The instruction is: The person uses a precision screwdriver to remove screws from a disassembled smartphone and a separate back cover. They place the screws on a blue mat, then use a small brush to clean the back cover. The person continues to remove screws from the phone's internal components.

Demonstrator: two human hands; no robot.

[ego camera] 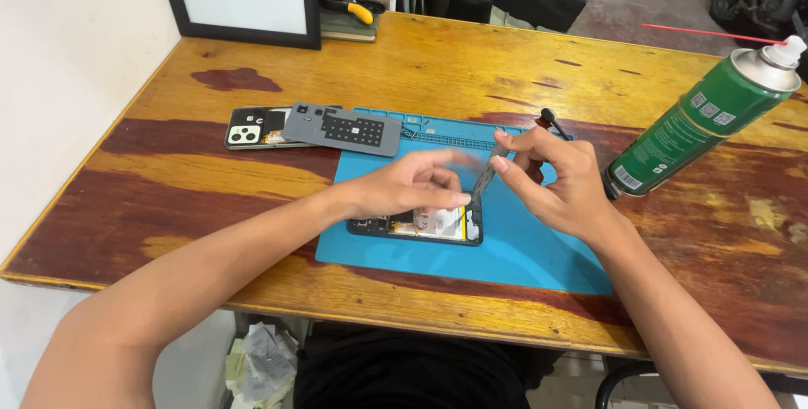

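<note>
Wooden table (438, 64) carrying a blue mat (539, 249); on it, under the left hand (404, 186), an opened phone (421, 225). Right hand (560, 177) pinches a thin tool (486, 175), tip at the phone's edge. Green spray can (703, 119) stands right of the grip.

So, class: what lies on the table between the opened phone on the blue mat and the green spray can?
In the head view, the right hand holding a thin dark tool sits between the opened phone and the green spray can, over the blue mat.
</note>
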